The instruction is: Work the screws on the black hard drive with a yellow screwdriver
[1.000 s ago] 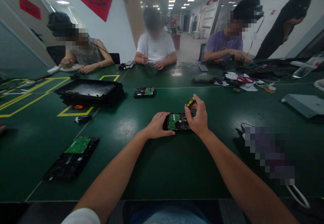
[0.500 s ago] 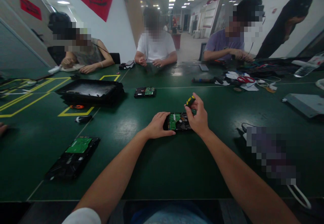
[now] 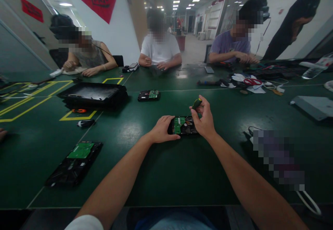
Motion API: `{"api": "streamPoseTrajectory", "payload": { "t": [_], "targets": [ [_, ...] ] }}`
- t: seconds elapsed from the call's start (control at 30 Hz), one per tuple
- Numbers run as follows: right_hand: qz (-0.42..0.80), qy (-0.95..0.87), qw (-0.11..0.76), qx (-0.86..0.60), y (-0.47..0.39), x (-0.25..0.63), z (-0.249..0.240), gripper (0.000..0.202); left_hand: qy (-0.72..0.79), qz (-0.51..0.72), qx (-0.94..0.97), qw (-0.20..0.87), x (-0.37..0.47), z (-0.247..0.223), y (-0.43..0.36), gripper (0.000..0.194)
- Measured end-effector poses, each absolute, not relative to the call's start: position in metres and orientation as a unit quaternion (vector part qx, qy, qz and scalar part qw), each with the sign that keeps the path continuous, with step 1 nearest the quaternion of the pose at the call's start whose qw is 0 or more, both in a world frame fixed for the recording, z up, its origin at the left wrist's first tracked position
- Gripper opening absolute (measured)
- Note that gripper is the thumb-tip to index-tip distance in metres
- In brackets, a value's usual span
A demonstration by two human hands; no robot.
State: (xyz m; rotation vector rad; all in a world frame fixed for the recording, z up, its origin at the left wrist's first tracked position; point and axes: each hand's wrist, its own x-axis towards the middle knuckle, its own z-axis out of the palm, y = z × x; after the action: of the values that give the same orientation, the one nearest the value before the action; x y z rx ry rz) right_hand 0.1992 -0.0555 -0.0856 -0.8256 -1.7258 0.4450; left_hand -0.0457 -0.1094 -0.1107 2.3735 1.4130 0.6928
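A hard drive [image 3: 185,126] lies flat on the green table in front of me, its green circuit board facing up. My left hand [image 3: 164,129] grips its left end, fingers along the far edge and thumb along the near edge. Over the drive's right end, my right hand [image 3: 204,117] is closed around the green and yellow handle of a screwdriver [image 3: 197,103]. The handle leans up and to the right. The screwdriver's tip is hidden behind my fingers, so I cannot tell whether it touches a screw.
Another hard drive [image 3: 75,164] lies at the near left, and a smaller one [image 3: 148,95] farther back. Black trays [image 3: 93,96] are stacked at the left. A blurred pouch-like object [image 3: 279,160] lies to the right, near a grey metal case [image 3: 316,107]. Co-workers sit across the table [image 3: 177,181].
The screwdriver handle has turned slightly in my right hand, showing less yellow. My left hand and the hard drive stay in place.
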Motion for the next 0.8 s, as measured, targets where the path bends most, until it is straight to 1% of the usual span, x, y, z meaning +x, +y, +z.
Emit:
{"api": "streamPoseTrajectory", "payload": {
  "t": [0.23,0.43,0.63,0.7,0.8],
  "targets": [
    [0.23,-0.722,0.567,-0.323,-0.0542,0.2007,-0.0825,0.061,0.493,0.238,0.824,0.147,-0.0453,-0.1092,-0.1104,0.104],
    [0.199,-0.714,0.568,-0.358,-0.0546,0.2008,-0.0827,0.061,0.492,0.236,0.825,0.148,-0.0461,-0.1115,-0.1098,0.106],
    [0.254,-0.709,0.576,-0.318,-0.0535,0.1988,-0.0857,0.057,0.495,0.238,0.821,0.156,-0.0466,-0.1132,-0.1086,0.105],
    [0.238,-0.716,0.569,-0.327,-0.0535,0.1995,-0.0858,0.059,0.495,0.239,0.821,0.154,-0.0464,-0.1127,-0.1088,0.104],
    [0.176,-0.727,0.557,-0.36,-0.0549,0.2005,-0.0853,0.065,0.493,0.238,0.824,0.149,-0.0462,-0.1119,-0.1091,0.105]
  ]
}}
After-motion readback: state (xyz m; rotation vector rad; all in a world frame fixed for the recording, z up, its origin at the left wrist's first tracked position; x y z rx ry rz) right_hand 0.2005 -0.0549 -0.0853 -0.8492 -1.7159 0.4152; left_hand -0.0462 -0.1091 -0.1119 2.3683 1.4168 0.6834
